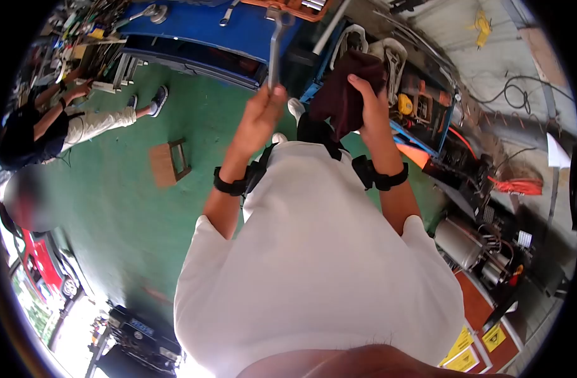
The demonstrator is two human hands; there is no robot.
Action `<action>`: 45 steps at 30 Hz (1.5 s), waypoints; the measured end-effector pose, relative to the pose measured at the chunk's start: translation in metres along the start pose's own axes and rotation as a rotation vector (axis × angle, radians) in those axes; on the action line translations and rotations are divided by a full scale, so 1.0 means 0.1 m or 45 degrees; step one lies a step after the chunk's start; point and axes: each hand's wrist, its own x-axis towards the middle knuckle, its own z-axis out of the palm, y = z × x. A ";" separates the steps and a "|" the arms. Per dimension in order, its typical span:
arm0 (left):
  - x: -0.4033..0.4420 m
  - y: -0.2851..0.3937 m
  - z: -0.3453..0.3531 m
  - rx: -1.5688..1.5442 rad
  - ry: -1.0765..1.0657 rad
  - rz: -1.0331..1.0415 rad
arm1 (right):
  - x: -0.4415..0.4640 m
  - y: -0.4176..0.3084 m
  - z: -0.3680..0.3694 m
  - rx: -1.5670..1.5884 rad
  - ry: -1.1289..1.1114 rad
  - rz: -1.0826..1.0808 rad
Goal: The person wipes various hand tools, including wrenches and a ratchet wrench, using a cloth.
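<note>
My left hand (260,120) is closed round the lower end of a long metal wrench (275,53). The wrench points away from me, its open jaw above the blue top of a workbench (187,24). In my right hand (373,107) a dark maroon cloth (340,94) is bunched up, with my thumb lying over it. The fingers under the cloth are mostly hidden. The two hands are apart, and the cloth does not touch the wrench.
A smaller wrench (228,14) lies on the workbench near an orange tool case (304,7). A blue tool cart (436,135) stands to the right. On the green floor is a small wooden stool (169,162). Another person (39,129) is at the left by piled tools.
</note>
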 end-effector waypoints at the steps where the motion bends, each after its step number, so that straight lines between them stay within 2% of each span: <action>1: -0.04 -0.01 0.03 -0.088 -0.113 -0.096 | 0.03 -0.01 0.05 0.202 -0.053 0.321; 2: -0.04 0.00 0.05 -0.077 -0.136 -0.126 | 0.05 -0.01 0.10 0.400 -0.093 0.646; 3: -0.06 -0.01 0.06 -0.091 -0.121 -0.117 | -0.01 -0.03 0.19 0.382 -0.107 0.647; 6: -0.14 0.04 0.03 0.076 -0.074 -0.063 | -0.15 -0.06 0.40 0.264 -0.487 0.629; 8: -0.25 0.19 -0.07 0.049 -0.010 -0.467 | -0.15 -0.11 0.43 0.185 -0.586 0.621; 9: -0.28 0.12 -0.10 0.038 0.012 -0.477 | -0.17 -0.11 0.44 0.123 -0.656 0.607; 11: -0.30 -0.05 -0.18 0.243 -0.163 -0.210 | -0.20 -0.02 0.52 0.057 -0.645 0.611; 12: -0.34 -0.05 -0.18 0.242 -0.142 -0.205 | -0.18 0.02 0.55 -0.004 -0.616 0.586; 14: -0.44 -0.01 -0.12 0.739 -0.143 0.033 | -0.13 0.16 0.56 -0.048 -0.646 0.590; 15: -0.49 -0.05 -0.12 0.759 -0.139 0.038 | -0.13 0.20 0.59 -0.071 -0.649 0.583; 17: -0.50 -0.17 -0.15 0.902 -0.055 0.235 | -0.18 0.08 0.70 0.023 -0.606 0.604; 18: -0.54 -0.03 -0.16 0.753 -0.130 0.152 | -0.16 0.04 0.70 -0.068 -0.629 0.650; 19: -0.54 0.01 -0.19 0.779 -0.138 0.161 | -0.17 -0.01 0.68 -0.162 -0.646 0.703; 21: -0.53 0.03 -0.23 0.313 -0.420 -0.146 | -0.16 -0.17 0.61 -0.144 -0.663 0.654; 23: -0.55 0.26 -0.28 0.377 -0.512 -0.139 | -0.16 -0.28 0.47 -0.252 -0.669 0.342; 25: -0.55 0.37 -0.30 0.435 -0.621 -0.144 | -0.25 -0.30 0.36 -0.363 -0.669 0.246; 27: -0.53 0.37 -0.32 0.556 -0.796 -0.240 | -0.36 -0.27 0.28 -0.730 -0.671 -0.159; 29: -0.55 0.31 -0.32 0.512 -0.798 -0.275 | -0.47 -0.26 0.18 -0.769 -0.648 -0.109; 30: -0.56 0.26 -0.31 0.459 -0.801 -0.303 | -0.50 -0.22 0.10 -0.544 -0.488 0.029; 32: -0.62 0.14 -0.36 0.435 -0.751 -0.271 | -0.52 -0.21 -0.05 -0.138 -0.110 0.271; 33: -0.67 0.10 -0.41 0.431 -0.717 -0.243 | -0.44 -0.23 -0.19 -0.001 -0.080 0.257; 36: -0.77 0.11 -0.47 0.560 -0.597 -0.324 | -0.41 -0.44 -0.24 0.013 -0.055 0.143; 38: -0.75 0.04 -0.37 0.552 -0.519 -0.333 | -0.50 -0.46 -0.11 -0.015 -0.217 0.074; 40: -0.75 -0.08 -0.15 0.529 -0.457 -0.331 | -0.63 -0.31 0.10 -0.322 -0.312 -0.043; 42: -0.77 -0.20 0.09 0.383 -0.165 0.308 | -0.75 -0.21 0.42 -0.475 -0.570 -0.251; 43: -0.79 -0.15 0.15 0.371 -0.159 0.311 | -0.80 -0.11 0.57 -0.607 -0.566 -0.561; 45: -0.84 -0.04 0.20 0.464 -0.003 0.394 | -0.77 -0.02 0.55 -0.965 -0.768 -0.723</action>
